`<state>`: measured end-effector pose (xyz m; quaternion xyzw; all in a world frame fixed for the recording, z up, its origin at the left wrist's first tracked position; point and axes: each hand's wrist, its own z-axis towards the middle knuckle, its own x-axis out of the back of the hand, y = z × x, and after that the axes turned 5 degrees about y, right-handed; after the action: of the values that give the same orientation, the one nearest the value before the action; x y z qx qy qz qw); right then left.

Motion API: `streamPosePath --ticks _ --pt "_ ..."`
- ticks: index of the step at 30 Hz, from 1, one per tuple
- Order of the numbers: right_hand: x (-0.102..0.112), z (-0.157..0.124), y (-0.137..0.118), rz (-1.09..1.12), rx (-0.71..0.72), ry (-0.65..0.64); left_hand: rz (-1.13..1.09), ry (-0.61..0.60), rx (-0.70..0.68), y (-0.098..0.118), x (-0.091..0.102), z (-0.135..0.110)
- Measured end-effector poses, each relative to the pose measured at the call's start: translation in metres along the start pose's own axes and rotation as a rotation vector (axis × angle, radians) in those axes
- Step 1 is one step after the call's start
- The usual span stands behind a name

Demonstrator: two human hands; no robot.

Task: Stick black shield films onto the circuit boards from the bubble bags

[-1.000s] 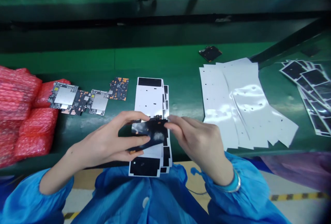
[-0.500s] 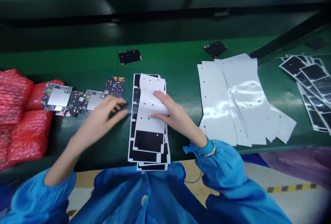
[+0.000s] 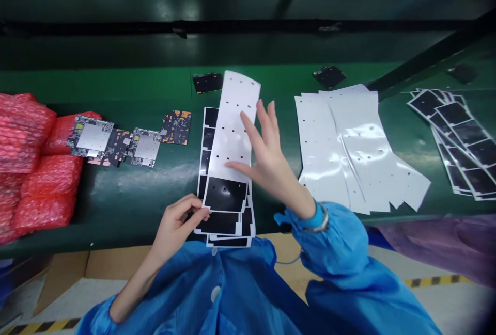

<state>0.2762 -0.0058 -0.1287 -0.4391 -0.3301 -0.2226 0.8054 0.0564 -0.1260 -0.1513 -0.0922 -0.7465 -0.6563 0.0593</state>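
A white sticker sheet (image 3: 234, 128) with small dark marks and one black rectangular sticker at its near end lies tilted over a stack of similar sheets (image 3: 228, 224). My left hand (image 3: 182, 219) pinches the lower left corner of that top sheet between thumb and fingers. Over the sheet's right side is my right hand (image 3: 267, 152), its fingers spread and nothing held in it; whether a fingertip touches the sheet I cannot tell. Beneath, the stacked sheets show black rectangles in white borders, partly covered by the top one.
Red bubble-wrapped bundles (image 3: 42, 170) sit at the left, beside several circuit boards (image 3: 93, 136). White peeled backing sheets (image 3: 349, 154) lie on the right, with more black sticker sheets (image 3: 465, 144) beyond. Two black-covered boards (image 3: 207, 83) rest farther back. A dark slanted bar crosses the right side.
My left hand has come down and right and taken the sheet's lower corner. The top sheet has moved away from me over the stack. My right hand has spread its fingers.
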Motion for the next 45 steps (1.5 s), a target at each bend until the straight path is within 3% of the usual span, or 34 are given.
streamPosePath --ticks 3,5,12,21,25,28,31,34,36,38,40,42,45 --pt "0.0 -0.03 -0.033 0.059 0.269 0.03 -0.041 0.063 -0.04 0.003 -0.004 -0.003" --pt "0.0 -0.047 -0.048 0.159 0.329 0.004 -0.043 0.086 -0.079 0.006 -0.006 -0.003" --pt "0.006 -0.058 -0.055 0.248 0.188 0.002 0.054 0.121 -0.214 0.016 -0.019 -0.001" --pt "0.005 -0.062 -0.067 0.068 0.203 0.045 0.109 0.142 -0.327 0.023 -0.028 0.0" --pt "0.008 -0.053 -0.056 0.226 0.034 0.035 0.087 0.133 -0.23 0.022 -0.026 -0.002" --pt "0.021 -0.044 -0.027 0.428 -0.302 0.047 0.107 0.172 -0.15 0.012 -0.016 -0.009" --pt "0.035 -0.04 0.003 0.59 -0.582 0.25 0.292 0.143 -0.134 -0.002 -0.005 -0.02" --pt "0.037 -0.043 0.003 0.632 -0.604 0.439 0.69 0.265 -0.259 -0.009 -0.002 -0.028" --pt "0.03 -0.045 -0.016 0.626 -0.505 0.362 0.87 0.332 -0.339 -0.006 -0.006 -0.026" --pt "0.021 -0.046 -0.038 0.702 -0.336 0.156 0.837 0.241 -0.371 0.004 -0.011 -0.019" --pt "0.012 -0.046 -0.051 0.799 -0.2 0.017 0.668 0.094 -0.368 0.015 -0.015 -0.01" --pt "0.007 -0.044 -0.05 0.836 -0.232 0.055 0.515 0.016 -0.351 0.025 -0.014 -0.003" --pt "0.003 -0.042 -0.032 0.874 -0.43 0.147 0.438 -0.043 -0.363 0.031 -0.008 0.001"
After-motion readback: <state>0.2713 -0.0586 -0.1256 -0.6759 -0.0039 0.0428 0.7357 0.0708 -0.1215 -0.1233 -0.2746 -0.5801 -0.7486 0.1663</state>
